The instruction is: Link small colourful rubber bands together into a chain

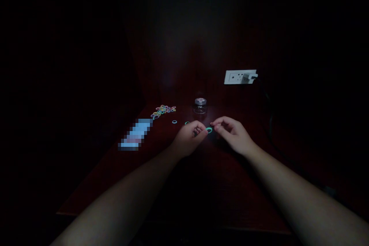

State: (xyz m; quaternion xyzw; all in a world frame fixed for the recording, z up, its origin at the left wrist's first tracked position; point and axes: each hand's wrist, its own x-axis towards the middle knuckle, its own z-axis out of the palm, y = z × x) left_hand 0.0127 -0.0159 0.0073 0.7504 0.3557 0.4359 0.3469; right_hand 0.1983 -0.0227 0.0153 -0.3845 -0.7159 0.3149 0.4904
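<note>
Both forearms (127,196) reach forward over the tabletop (207,188), wrists angled inward, bringing the hands close together.
The left hand (190,137) pinches a green ring (209,128) between thumb and fingertips; just beside it, the right hand (235,134) curls thumb and forefinger near a small reddish ring (211,123), its grip too dim to tell. Beyond the hands stands a lidded clear jar (200,106); a coloured ring pile (163,110) lies beyond and left of the left hand.

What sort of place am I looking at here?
Probably a dim room in a home or dormitory: a dark reddish table, a wall socket with a plug in it, and a small jar.
</note>
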